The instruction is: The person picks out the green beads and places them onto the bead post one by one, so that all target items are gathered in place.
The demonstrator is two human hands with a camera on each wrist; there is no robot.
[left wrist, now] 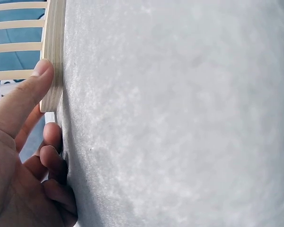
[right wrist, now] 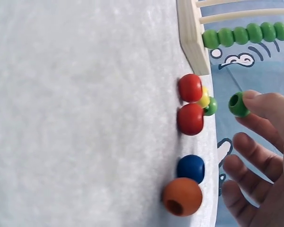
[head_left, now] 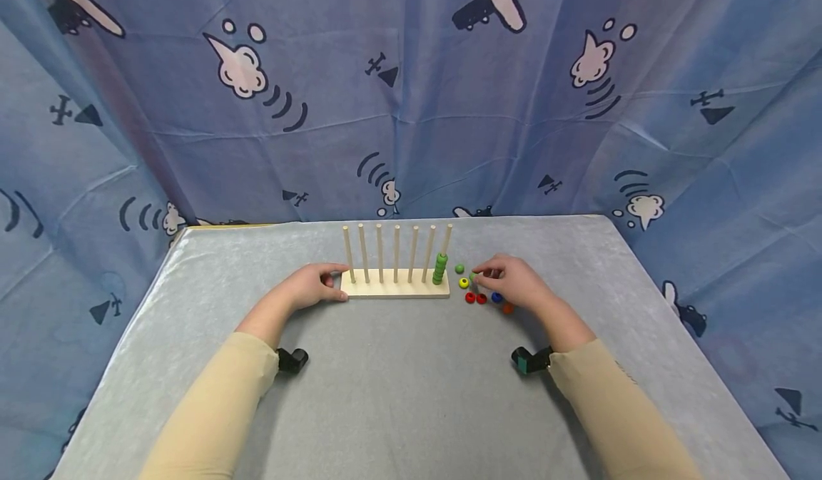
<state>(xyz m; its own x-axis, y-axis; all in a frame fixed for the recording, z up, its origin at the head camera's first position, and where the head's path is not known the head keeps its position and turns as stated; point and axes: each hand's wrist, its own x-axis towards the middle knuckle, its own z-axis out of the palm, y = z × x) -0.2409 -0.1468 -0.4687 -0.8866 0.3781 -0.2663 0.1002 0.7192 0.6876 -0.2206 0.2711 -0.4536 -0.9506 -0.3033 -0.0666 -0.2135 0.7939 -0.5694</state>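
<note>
A wooden base (head_left: 394, 293) with a row of upright pegs stands on the table. Green beads (right wrist: 247, 34) are stacked on its rightmost peg; the other pegs are bare. My left hand (head_left: 311, 285) holds the base's left end, thumb on its front edge and index finger behind. To the right of the base, my right hand (head_left: 516, 280) pinches a green bead (right wrist: 237, 105) between thumb and index finger, lifted off the cloth, its hole showing. The other fingers of that hand are loosely bent.
Loose beads lie right of the base: one green (head_left: 459, 269), one yellow (head_left: 464, 282), two red (right wrist: 190, 119), one blue (right wrist: 191, 169) and one orange (right wrist: 182, 196). A pale cloth (head_left: 398, 380) covers the table. Behind it hangs a blue printed curtain (head_left: 437, 159).
</note>
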